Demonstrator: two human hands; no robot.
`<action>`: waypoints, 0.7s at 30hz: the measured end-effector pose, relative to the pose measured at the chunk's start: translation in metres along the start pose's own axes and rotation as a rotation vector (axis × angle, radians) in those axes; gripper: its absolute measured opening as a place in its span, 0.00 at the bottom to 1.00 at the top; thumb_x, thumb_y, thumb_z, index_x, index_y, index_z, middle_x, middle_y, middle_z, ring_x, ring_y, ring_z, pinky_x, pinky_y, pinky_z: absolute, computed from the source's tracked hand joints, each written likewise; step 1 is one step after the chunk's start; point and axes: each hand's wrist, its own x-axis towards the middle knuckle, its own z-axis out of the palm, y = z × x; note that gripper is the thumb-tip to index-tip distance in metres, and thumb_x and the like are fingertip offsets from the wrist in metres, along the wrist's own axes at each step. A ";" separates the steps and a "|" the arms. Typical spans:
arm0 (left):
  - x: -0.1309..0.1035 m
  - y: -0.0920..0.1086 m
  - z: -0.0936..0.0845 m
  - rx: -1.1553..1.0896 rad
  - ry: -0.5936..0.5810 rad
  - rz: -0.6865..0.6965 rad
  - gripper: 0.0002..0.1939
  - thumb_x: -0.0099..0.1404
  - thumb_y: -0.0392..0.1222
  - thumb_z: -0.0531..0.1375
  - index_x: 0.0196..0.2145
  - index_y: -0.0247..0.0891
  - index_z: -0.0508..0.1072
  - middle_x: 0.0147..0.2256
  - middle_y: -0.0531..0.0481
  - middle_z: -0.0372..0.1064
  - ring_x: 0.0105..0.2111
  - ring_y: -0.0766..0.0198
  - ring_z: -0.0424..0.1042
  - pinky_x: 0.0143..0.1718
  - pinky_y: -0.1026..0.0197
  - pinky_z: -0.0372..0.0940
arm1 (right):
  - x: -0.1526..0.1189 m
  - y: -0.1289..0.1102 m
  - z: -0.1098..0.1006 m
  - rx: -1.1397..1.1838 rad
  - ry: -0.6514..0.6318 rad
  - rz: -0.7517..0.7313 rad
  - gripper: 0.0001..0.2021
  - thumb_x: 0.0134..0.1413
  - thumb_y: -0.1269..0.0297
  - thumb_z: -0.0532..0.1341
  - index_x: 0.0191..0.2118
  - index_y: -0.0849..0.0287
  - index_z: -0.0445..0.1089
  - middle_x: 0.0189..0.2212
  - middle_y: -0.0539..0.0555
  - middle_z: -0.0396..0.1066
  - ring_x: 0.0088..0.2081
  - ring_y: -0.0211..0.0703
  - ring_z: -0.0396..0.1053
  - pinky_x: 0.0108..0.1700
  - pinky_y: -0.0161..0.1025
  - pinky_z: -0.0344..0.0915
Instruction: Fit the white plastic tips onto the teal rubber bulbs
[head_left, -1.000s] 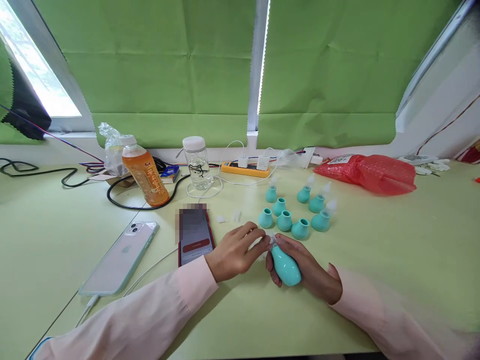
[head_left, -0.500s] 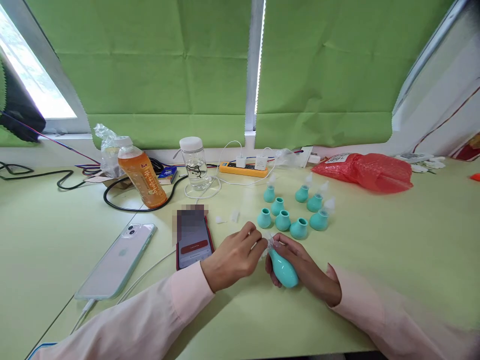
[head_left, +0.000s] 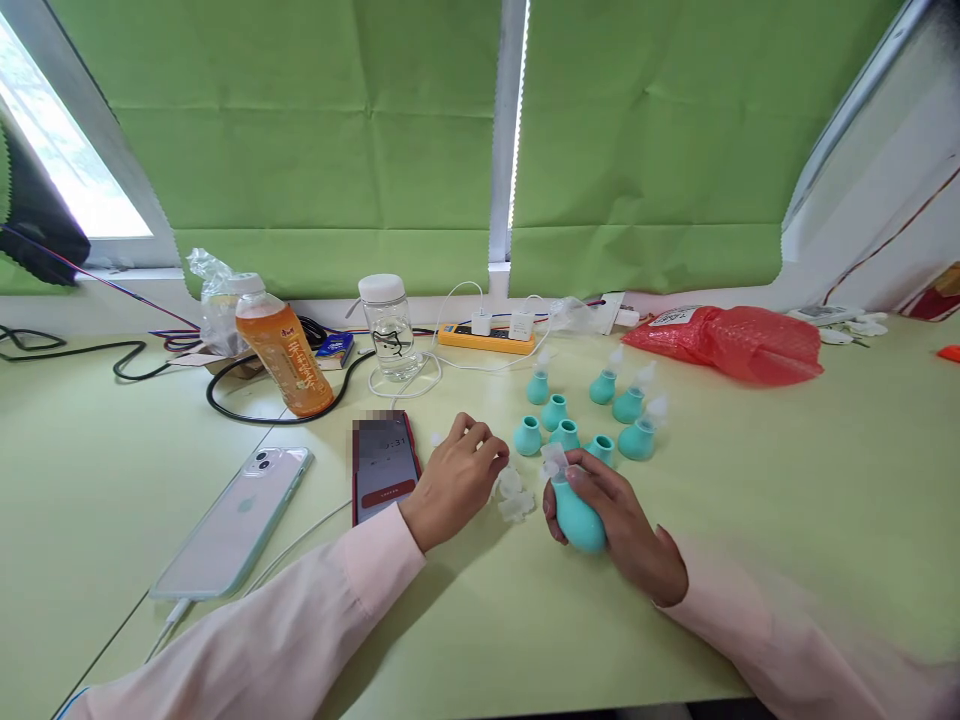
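My right hand (head_left: 611,500) is wrapped round a teal bulb (head_left: 579,518), with a translucent piece (head_left: 553,460) at the bulb's mouth under my thumb and fingers. To its left, my left hand (head_left: 459,480) has its fingertips pinched together near some translucent pieces (head_left: 516,495) on the table; whatever they hold is too small to name. Behind my hands stand several open teal bulbs (head_left: 528,436) without tips. Several more teal bulbs (head_left: 636,440) with clear tips stand behind and to the right.
A red-cased phone (head_left: 384,465) lies beside my left hand, and a pale phone (head_left: 236,525) farther left. Along the back are an orange drink bottle (head_left: 285,355), a clear bottle (head_left: 391,335), a yellow power strip (head_left: 487,342), cables and a red plastic bag (head_left: 765,345).
My left hand has moved away from the bulb, leftward and slightly up, uncovering the translucent pieces. My right hand has shifted slightly right and up with the bulb, which is now more upright.
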 end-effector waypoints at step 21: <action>-0.011 0.030 -0.013 -0.529 -0.347 -0.103 0.23 0.63 0.42 0.42 0.17 0.33 0.64 0.15 0.55 0.54 0.16 0.73 0.51 0.20 0.67 0.49 | -0.012 -0.004 0.011 -0.541 -0.266 0.075 0.14 0.47 0.55 0.55 0.24 0.62 0.65 0.21 0.48 0.62 0.26 0.34 0.59 0.29 0.31 0.57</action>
